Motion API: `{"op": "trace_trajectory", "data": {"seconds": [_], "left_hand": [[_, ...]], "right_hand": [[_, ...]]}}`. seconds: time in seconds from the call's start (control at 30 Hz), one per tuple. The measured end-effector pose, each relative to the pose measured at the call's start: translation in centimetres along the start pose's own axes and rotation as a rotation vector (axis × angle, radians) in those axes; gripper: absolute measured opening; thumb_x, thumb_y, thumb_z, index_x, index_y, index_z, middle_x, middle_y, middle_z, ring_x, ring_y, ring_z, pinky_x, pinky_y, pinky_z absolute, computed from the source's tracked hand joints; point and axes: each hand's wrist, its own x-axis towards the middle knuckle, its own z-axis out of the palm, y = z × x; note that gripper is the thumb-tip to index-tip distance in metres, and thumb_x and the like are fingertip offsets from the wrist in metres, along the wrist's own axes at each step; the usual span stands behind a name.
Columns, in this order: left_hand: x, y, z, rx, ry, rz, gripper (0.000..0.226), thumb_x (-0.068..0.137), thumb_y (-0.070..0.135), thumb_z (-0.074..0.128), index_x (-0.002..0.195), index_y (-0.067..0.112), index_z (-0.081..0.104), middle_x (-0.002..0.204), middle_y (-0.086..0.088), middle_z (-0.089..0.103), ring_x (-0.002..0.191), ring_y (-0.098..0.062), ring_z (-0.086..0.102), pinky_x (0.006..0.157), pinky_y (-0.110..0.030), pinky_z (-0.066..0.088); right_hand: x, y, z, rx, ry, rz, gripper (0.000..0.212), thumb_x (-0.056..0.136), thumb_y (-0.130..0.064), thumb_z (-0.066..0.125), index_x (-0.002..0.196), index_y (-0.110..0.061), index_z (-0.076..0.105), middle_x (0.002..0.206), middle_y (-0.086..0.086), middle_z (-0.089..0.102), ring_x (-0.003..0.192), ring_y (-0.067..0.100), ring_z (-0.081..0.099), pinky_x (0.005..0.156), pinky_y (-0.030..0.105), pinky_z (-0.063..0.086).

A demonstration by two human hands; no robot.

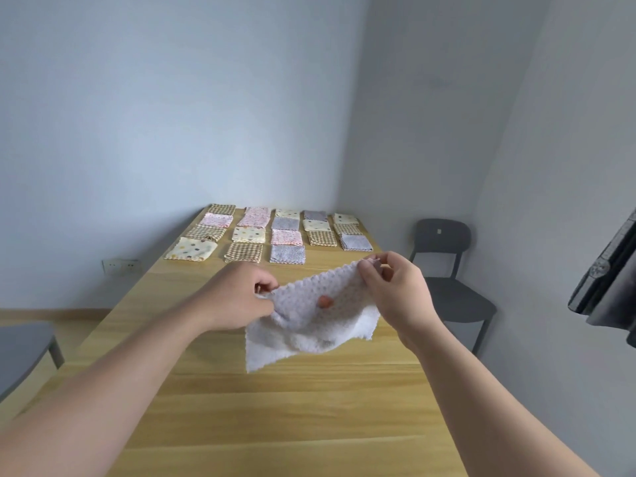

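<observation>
Cloth pinched by upper corners, left hand and right hand both curled onto hem, stretched between them, lower edge drooping toward surface. Soft, light, floppy; best gripped at corners. Folded squares beyond hands.

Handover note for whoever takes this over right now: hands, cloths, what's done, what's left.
Left hand: pinches one top corner of the pale lilac cloth.
Right hand: pinches the other top corner.
Cloth: held up over the wooden table, sagging between the hands, not yet folded flat.
Done: folded cloths lie in neat rows at the table's far end.
Left: probably fold this one and add it to the rows; the near row looks to have room on the right.
</observation>
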Motion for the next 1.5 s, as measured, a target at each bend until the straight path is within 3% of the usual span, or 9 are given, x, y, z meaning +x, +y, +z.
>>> {"op": "trace_trajectory", "data": {"seconds": [0.23, 0.47, 0.6, 0.67, 0.8, 1.0, 1.17, 1.3, 1.5], "left_hand": [[-0.5, 0.2, -0.6, -0.664, -0.144, -0.109, 0.024, 0.06, 0.003, 0.066, 0.082, 0.004, 0.057, 0.072, -0.002, 0.06, 0.072, -0.013, 0.056, 0.065, -0.028, 0.041], [-0.2, -0.6, -0.6, -0.814, -0.117, -0.175, 0.048, 0.074, 0.003, 0.08, 0.115, -0.012, 0.06, 0.114, -0.027, 0.068, 0.106, -0.028, 0.066, 0.104, -0.044, 0.046], [0.1, -0.7, -0.2, -0.857, -0.06, -0.209, 0.022, 0.087, -0.004, 0.07, 0.105, 0.01, 0.067, 0.082, 0.015, 0.076, 0.086, 0.006, 0.07, 0.075, -0.015, 0.048], [-0.2, -0.6, -0.3, -0.884, -0.041, -0.211, 0.016, 0.08, 0.016, 0.08, 0.092, 0.017, 0.069, 0.075, 0.024, 0.072, 0.077, 0.015, 0.065, 0.079, -0.017, 0.04], [-0.2, -1.0, -0.3, -0.905, 0.053, -0.245, 0.032, 0.075, 0.036, 0.08, 0.099, 0.016, 0.074, 0.11, 0.003, 0.073, 0.12, -0.011, 0.059, 0.107, -0.032, 0.04], [-0.4, -2.2, -1.5, -0.974, 0.007, -0.248, 0.05, 0.065, 0.02, 0.091, 0.11, 0.009, 0.074, 0.116, -0.009, 0.073, 0.114, -0.022, 0.065, 0.095, -0.033, 0.048], [-0.5, -3.9, -2.2, -1.122, -0.165, -0.264, 0.066, 0.049, 0.034, 0.1, 0.1, 0.0, 0.076, 0.097, -0.014, 0.076, 0.082, -0.02, 0.074, 0.073, -0.027, 0.061], [0.5, -5.2, -0.9, -0.991, -0.115, -0.404, 0.045, 0.078, 0.02, 0.075, 0.114, -0.005, 0.067, 0.101, -0.017, 0.073, 0.083, -0.022, 0.072, 0.072, -0.031, 0.061], [1.5, -8.2, 3.6, -0.365, -0.03, -0.455, 0.035, 0.084, 0.026, 0.083, 0.115, 0.014, 0.074, 0.107, -0.001, 0.067, 0.102, -0.019, 0.063, 0.088, -0.027, 0.044]], "right_hand": [[-0.3, 0.8, -0.1, 0.103, 0.005, 0.084, 0.022, 0.099, -0.036, 0.063, 0.092, -0.015, 0.066, 0.072, -0.001, 0.061, 0.052, 0.004, 0.047, 0.044, 0.016, 0.037], [-0.4, 1.9, -1.0, 0.024, 0.068, 0.133, 0.028, 0.094, -0.048, 0.066, 0.09, -0.02, 0.065, 0.079, -0.002, 0.069, 0.063, 0.008, 0.059, 0.055, 0.024, 0.044], [-0.2, 2.2, -1.5, 0.0, 0.063, 0.146, 0.032, 0.094, -0.046, 0.066, 0.09, -0.014, 0.066, 0.067, -0.007, 0.056, 0.038, 0.0, 0.042, 0.039, 0.017, 0.032], [-0.2, 2.4, -1.7, 0.027, 0.052, 0.167, 0.033, 0.094, -0.045, 0.067, 0.09, -0.013, 0.065, 0.069, -0.004, 0.058, 0.043, 0.006, 0.047, 0.041, 0.024, 0.038], [-0.2, 2.3, -1.8, 0.195, 0.017, 0.238, 0.028, 0.094, -0.035, 0.071, 0.094, -0.008, 0.066, 0.093, 0.009, 0.068, 0.073, 0.023, 0.071, 0.058, 0.038, 0.062], [0.3, 2.5, -2.7, 0.284, -0.119, 0.257, 0.027, 0.091, -0.033, 0.075, 0.084, -0.009, 0.065, 0.07, 0.003, 0.062, 0.057, 0.015, 0.055, 0.047, 0.028, 0.044], [0.8, 2.6, -3.1, 0.497, -0.205, 0.323, 0.022, 0.091, -0.026, 0.074, 0.085, -0.01, 0.061, 0.067, 0.002, 0.056, 0.052, 0.012, 0.047, 0.045, 0.021, 0.038], [1.2, 4.3, -2.2, 0.362, -0.249, 0.408, 0.02, 0.093, -0.025, 0.073, 0.094, -0.007, 0.064, 0.077, 0.008, 0.061, 0.058, 0.016, 0.051, 0.051, 0.026, 0.038], [0.1, 8.5, -0.1, -0.15, -0.257, 0.444, 0.005, 0.096, -0.015, 0.068, 0.095, -0.011, 0.071, 0.086, 0.004, 0.071, 0.074, 0.016, 0.064, 0.058, 0.026, 0.054]]}}
